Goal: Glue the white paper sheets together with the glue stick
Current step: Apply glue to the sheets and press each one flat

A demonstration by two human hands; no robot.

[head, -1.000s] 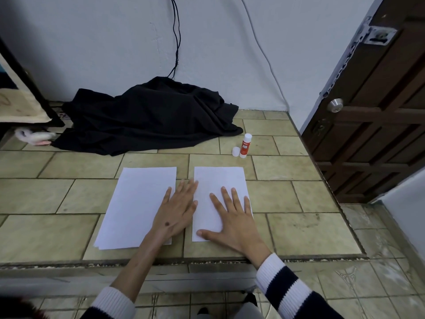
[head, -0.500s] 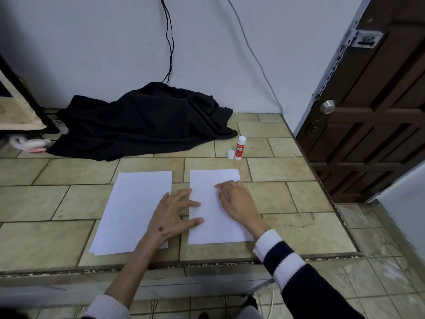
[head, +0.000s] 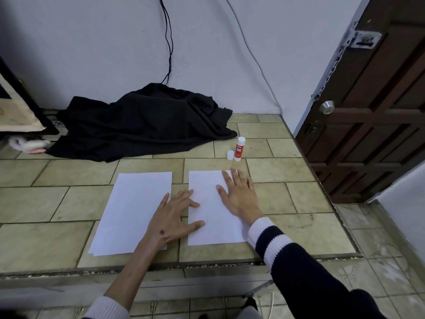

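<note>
Right hand [head: 239, 194] flat, fingers straight, pressing right white paper sheet [head: 208, 217]. Left hand [head: 171, 217] spread, bridging onto left white paper stack [head: 131, 210]. Uncapped red-labelled white glue stick [head: 239, 149] just beyond right fingertips. Advice: left hand pins sheet, right reaches stick.

matt paper sheets [head: 213, 210], glazed-looking floor tiles [head: 276, 170], perhaps ceramic

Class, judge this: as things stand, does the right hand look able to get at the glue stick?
Probably yes. The right hand lies flat on the right sheet, and only bare tile separates its fingertips from the upright glue stick.
</note>
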